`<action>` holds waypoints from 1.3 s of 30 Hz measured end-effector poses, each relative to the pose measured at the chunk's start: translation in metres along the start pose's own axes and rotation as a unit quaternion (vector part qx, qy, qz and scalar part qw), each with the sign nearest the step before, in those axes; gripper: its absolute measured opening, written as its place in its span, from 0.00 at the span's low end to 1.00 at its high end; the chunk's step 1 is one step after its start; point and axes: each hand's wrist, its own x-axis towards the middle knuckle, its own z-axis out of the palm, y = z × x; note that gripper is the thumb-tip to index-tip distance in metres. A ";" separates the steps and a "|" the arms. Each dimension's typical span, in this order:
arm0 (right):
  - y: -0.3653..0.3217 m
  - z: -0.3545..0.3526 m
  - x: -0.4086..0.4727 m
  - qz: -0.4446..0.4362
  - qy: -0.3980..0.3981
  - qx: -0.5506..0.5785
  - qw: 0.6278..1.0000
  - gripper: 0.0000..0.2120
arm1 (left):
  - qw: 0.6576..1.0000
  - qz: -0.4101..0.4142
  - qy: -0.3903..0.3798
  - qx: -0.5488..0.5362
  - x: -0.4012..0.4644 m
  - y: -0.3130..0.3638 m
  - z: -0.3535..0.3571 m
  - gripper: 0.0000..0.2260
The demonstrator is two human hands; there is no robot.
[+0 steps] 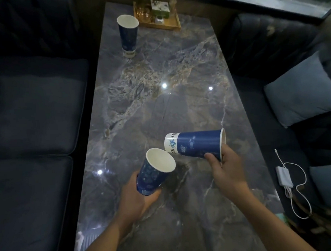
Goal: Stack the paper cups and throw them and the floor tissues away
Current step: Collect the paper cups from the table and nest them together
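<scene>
**Two cups in hand, third still on the table**

We have one paper cup per hand over the near end of the marble table [158, 83]. Left hand [135, 197] is wrapped around the lower wall of the left cup [154, 174], mouth tilted up and to the right. Right hand [226, 168] pinches the right cup [196, 143] near its rim, thumb on the outer wall and the other fingers hidden behind or inside the mouth. That cup lies about horizontal, base pointing left, just above the left cup's rim; we can't tell if they touch.

The third cup [128, 35] stands upright at the far left of the table, beside a wooden tray [171, 25] of small items. No floor tissues identifiable; a pale patch at the near-left table corner is too dim to call.

Handling, our read:
- Cups look empty, so light. Thin paper walls will dent if squeezed mid-body.
- Tapered cone shape, white rolled rim, white band at base, glossy blue print. Could be a bit slick.
- The rim and base are the stiffest parts; we hold there or spread the fingers wide around the wall.
- To nest, the right cup's base needs to swing down into the left cup's mouth, kept in line so the rim isn't crushed.

Dark sofas flank the table; a white charger [284, 176] with its cable lies on the right one.
</scene>
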 end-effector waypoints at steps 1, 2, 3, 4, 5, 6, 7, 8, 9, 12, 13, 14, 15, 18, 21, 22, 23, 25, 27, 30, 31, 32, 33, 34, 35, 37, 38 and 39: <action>0.000 -0.001 -0.002 0.004 0.003 0.008 1.000 0.09 | 1.000 -0.001 -0.001 0.000 0.000 -0.001 0.000 0.28; 0.000 -0.002 -0.004 0.004 0.009 0.014 1.000 0.08 | 1.000 0.000 -0.002 0.004 0.001 -0.001 0.001 0.28; 0.000 -0.004 -0.005 0.003 0.014 0.014 1.000 0.08 | 1.000 0.000 -0.004 0.012 0.002 -0.001 0.001 0.28; -0.001 -0.006 -0.007 0.000 0.018 0.014 1.000 0.07 | 1.000 -0.002 -0.005 0.020 0.003 0.000 0.001 0.27; -0.001 -0.008 -0.007 -0.003 0.020 0.012 1.000 0.07 | 1.000 -0.006 -0.004 0.022 0.004 0.001 0.001 0.26; -0.001 -0.010 -0.008 -0.007 0.019 0.011 1.000 0.08 | 1.000 -0.013 -0.006 0.025 0.005 0.002 0.002 0.25; -0.001 -0.011 -0.009 -0.012 0.015 0.010 1.000 0.09 | 0.999 -0.023 -0.009 0.034 0.007 0.004 0.002 0.24; -0.002 -0.011 -0.010 -0.016 0.007 0.008 1.000 0.10 | 0.999 -0.028 -0.009 0.043 0.008 0.006 0.002 0.24; -0.002 -0.011 -0.011 -0.018 -0.003 0.005 1.000 0.10 | 0.999 -0.026 -0.006 0.044 0.010 0.008 0.003 0.25; -0.004 -0.009 -0.014 -0.036 -0.026 0.002 0.999 0.10 | 0.999 -0.007 0.006 0.037 0.009 0.008 0.004 0.28; -0.006 -0.007 -0.015 -0.047 -0.035 -0.007 0.998 0.11 | 0.999 -0.008 0.002 0.043 0.009 0.008 0.003 0.28; -0.009 -0.005 -0.016 -0.057 -0.051 -0.019 0.997 0.12 | 0.998 -0.011 -0.005 0.054 0.009 0.009 0.003 0.27; -0.011 -0.002 -0.017 -0.064 -0.069 -0.030 0.995 0.13 | 0.998 -0.015 -0.011 0.064 0.009 0.010 0.001 0.26; -0.020 0.006 -0.014 -0.071 -0.110 -0.043 0.990 0.11 | 0.997 -0.017 -0.023 0.068 0.010 0.011 -0.002 0.26; -0.032 0.008 -0.006 -0.077 -0.127 -0.067 0.987 0.03 | 0.999 0.002 -0.023 0.030 0.006 0.010 -0.005 0.26; -0.036 0.008 -0.003 -0.088 -0.134 -0.080 0.984 0.01 | 0.999 0.000 -0.026 0.024 0.005 0.011 -0.006 0.25; -0.040 0.008 0.000 -0.101 -0.144 -0.095 0.980 0.02 | 0.999 -0.008 -0.032 0.027 0.004 0.013 -0.008 0.25; -0.045 0.012 0.003 -0.126 -0.179 -0.131 0.967 0.04 | 0.998 -0.004 -0.046 0.038 0.005 0.011 -0.007 0.25; -0.044 0.023 0.001 -0.138 -0.229 -0.161 0.950 0.05 | 0.997 -0.002 -0.063 0.036 0.006 0.009 -0.005 0.26; -0.039 0.057 -0.014 -0.120 -0.304 -0.192 0.925 0.12 | 0.996 -0.024 -0.088 -0.002 0.008 0.012 -0.002 0.42; -0.037 0.069 -0.020 -0.119 -0.309 -0.207 0.921 0.14 | 0.995 -0.034 -0.089 -0.025 0.008 0.011 -0.003 0.46; -0.036 0.078 -0.024 -0.124 -0.300 -0.226 0.918 0.15 | 0.995 -0.029 -0.085 -0.042 0.008 0.011 -0.002 0.39; -0.036 0.085 -0.026 -0.129 -0.289 -0.242 0.917 0.16 | 0.996 -0.021 -0.072 -0.037 0.006 0.010 -0.003 0.29; -0.038 0.090 -0.026 -0.130 -0.281 -0.253 0.917 0.17 | 0.997 -0.015 -0.066 -0.033 0.004 0.010 -0.006 0.23; -0.039 0.092 -0.024 -0.127 -0.279 -0.260 0.916 0.18 | 0.998 -0.009 -0.062 -0.031 0.004 0.009 -0.008 0.21; -0.042 0.093 -0.019 -0.117 -0.281 -0.262 0.916 0.18 | 0.998 -0.012 -0.056 -0.031 0.004 0.008 -0.009 0.20; -0.042 0.092 -0.017 -0.112 -0.282 -0.257 0.918 0.17 | 0.998 -0.020 -0.057 -0.035 0.004 0.010 -0.009 0.21; -0.042 0.091 -0.016 -0.110 -0.282 -0.252 0.919 0.17 | 0.997 -0.026 -0.060 -0.034 0.005 0.012 -0.009 0.23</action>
